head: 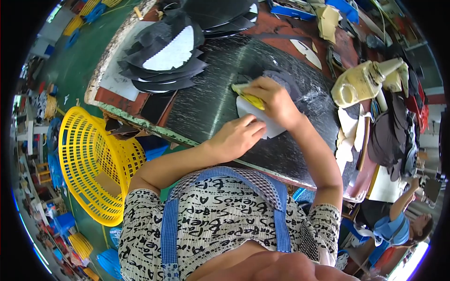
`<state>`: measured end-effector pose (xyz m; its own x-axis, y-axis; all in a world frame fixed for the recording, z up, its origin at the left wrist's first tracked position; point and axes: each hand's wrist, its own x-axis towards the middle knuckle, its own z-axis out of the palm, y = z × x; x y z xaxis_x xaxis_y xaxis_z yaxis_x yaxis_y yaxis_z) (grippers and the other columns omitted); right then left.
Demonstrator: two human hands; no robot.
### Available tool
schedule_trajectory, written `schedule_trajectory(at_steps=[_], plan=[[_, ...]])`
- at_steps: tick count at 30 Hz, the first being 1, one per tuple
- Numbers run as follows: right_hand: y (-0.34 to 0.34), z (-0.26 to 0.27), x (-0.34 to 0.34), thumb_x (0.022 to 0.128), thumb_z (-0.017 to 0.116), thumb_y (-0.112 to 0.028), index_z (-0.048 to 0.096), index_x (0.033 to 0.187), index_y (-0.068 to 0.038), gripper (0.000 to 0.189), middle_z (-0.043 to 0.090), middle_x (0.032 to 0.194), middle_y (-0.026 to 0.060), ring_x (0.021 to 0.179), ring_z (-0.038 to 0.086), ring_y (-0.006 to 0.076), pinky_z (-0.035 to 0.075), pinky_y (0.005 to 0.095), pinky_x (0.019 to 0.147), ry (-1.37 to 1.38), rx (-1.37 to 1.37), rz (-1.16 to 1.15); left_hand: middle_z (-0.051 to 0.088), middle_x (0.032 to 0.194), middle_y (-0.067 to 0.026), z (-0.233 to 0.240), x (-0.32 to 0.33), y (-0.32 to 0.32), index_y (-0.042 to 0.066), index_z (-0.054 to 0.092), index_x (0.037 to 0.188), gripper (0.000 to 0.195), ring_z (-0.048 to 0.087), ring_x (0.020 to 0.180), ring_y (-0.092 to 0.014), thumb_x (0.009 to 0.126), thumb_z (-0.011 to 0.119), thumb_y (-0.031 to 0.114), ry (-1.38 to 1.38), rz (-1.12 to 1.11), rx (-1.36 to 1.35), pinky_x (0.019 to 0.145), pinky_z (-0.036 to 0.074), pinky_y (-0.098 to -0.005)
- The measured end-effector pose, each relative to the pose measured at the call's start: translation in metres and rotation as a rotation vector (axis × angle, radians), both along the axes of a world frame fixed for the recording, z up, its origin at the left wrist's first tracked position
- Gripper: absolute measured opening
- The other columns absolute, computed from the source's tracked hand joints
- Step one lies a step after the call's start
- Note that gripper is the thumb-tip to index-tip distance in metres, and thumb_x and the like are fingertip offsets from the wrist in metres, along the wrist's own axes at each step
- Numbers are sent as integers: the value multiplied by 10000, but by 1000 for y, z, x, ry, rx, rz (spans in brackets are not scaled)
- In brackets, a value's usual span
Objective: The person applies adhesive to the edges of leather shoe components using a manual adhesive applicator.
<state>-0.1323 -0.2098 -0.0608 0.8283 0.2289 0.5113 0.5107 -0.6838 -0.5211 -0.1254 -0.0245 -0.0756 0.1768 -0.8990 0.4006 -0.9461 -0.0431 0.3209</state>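
Note:
On a scuffed black work mat [197, 119] lies a pale grey-white sheet piece [274, 127], partly covered by both hands. My right hand [276, 100] is closed around a flat yellow tool [254, 100], whose exact kind is hard to make out; it rests over the piece's upper left edge. The curled fingers of my left hand [240, 135] hold the lower left edge of the same piece. Left of the mat's far part, dark shoe-upper-like pieces [158, 49] with white patches lie in a fanned stack. Another dark stack [219, 15] sits behind it.
A yellow plastic basket [95, 168] stands on the floor beside the table's left edge. Right of the mat are a yellowish squeeze bottle [351, 86], pale scraps [346, 140] and dark pieces [385, 131]. A blue tray [293, 8] is at the back. Another person [393, 224] is at far right.

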Motion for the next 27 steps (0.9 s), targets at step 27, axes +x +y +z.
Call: schedule_trajectory(at_steps=[27], plan=[[-45,10,-101,853,655,-110,674,878,29,142,668,803,166,683,633,259,486,326,640,248,258,-374,574,1144,-94,1,13,5,30,634,1058,386,514,1126,-267,693,739,102,79,-87,50,1011,403,-446]])
